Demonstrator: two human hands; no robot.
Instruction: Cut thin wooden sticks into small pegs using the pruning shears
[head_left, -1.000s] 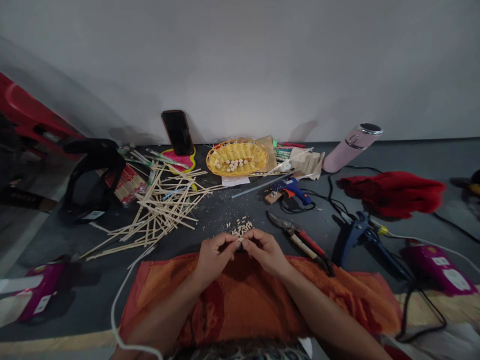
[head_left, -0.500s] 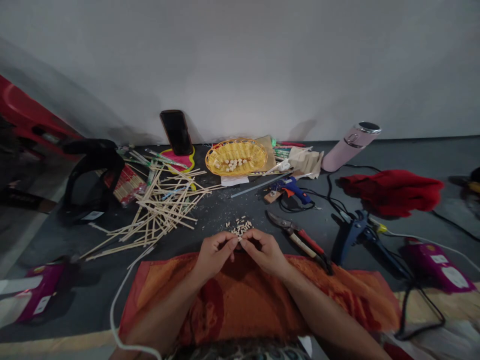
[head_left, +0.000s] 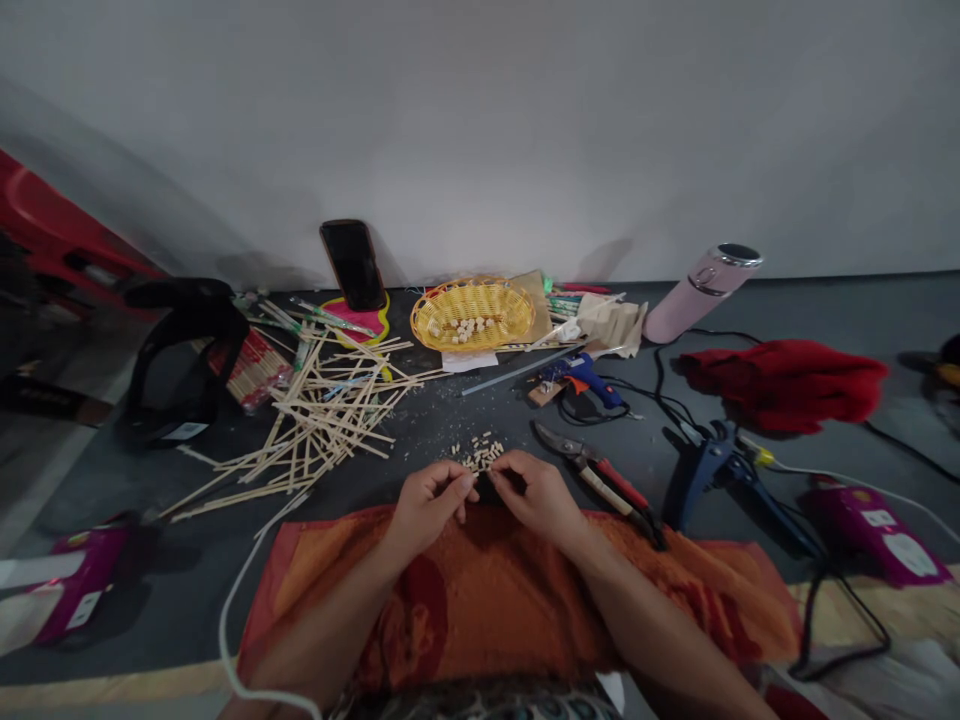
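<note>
A small pile of short cut wooden stick pieces [head_left: 486, 448] lies on the dark table just beyond my hands. My left hand [head_left: 431, 503] is closed in a pinch, with a pale small wooden piece at its thumb and fingertip. To its right, my right hand [head_left: 538, 500] has thumb and finger drawn together at the near edge of the pile. Whether anything sits in that pinch is too small to tell. Both hands hover over the far edge of an orange towel [head_left: 495, 600], fingertips slightly apart from each other.
Long wooden sticks [head_left: 322, 420] lie scattered at left. Behind the pile stands a wicker basket [head_left: 517, 300] with small wooden clusters inside. To the right are a blue glue gun [head_left: 592, 380], pruning shears [head_left: 600, 475], a blue cutter [head_left: 709, 470], a red cloth [head_left: 787, 385] and a pink flask [head_left: 694, 300].
My fingertips, together before, have parted a little. My right hand has shifted slightly right and forward to the edge of the pile. My left hand has barely moved.
</note>
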